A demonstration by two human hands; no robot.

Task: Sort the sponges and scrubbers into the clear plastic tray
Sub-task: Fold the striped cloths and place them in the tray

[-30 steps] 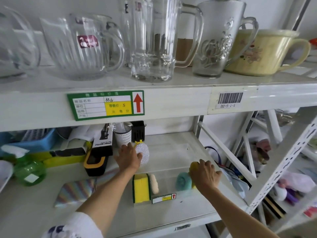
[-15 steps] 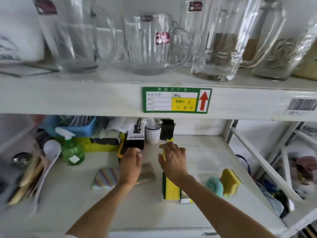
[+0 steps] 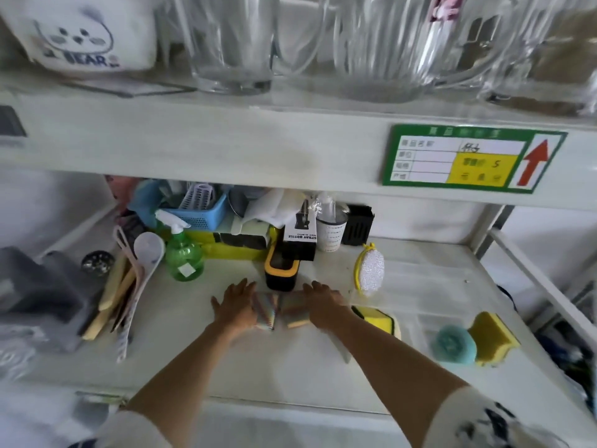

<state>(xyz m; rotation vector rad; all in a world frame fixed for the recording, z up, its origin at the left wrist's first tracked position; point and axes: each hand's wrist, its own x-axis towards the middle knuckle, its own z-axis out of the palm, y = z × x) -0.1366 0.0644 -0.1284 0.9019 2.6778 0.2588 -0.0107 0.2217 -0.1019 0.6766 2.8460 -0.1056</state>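
Two rainbow-striped sponges lie side by side on the lower shelf. My left hand (image 3: 234, 305) grips the left striped sponge (image 3: 265, 311) and my right hand (image 3: 324, 307) covers the right striped sponge (image 3: 294, 313). To the right sits the clear plastic tray (image 3: 429, 286), hard to make out. In it a silver scrubber (image 3: 371, 273) with a yellow rim stands upright at the far left, and a yellow-green sponge (image 3: 378, 320) lies half under my right wrist. A teal round scrubber (image 3: 454, 344) and a yellow sponge (image 3: 492, 337) sit at the tray's near right.
Just behind my hands stand a black-and-yellow holder (image 3: 279, 270), a spray bottle box (image 3: 300, 232) and a measuring cup (image 3: 331, 231). A green spray bottle (image 3: 184, 257), a blue basket (image 3: 197, 211) and utensils (image 3: 129, 279) crowd the left. Glass jugs (image 3: 232, 43) line the upper shelf.
My right hand left the silver scrubber standing in the tray and came left onto a striped sponge. My left hand stayed at the striped sponges. The view swung left.
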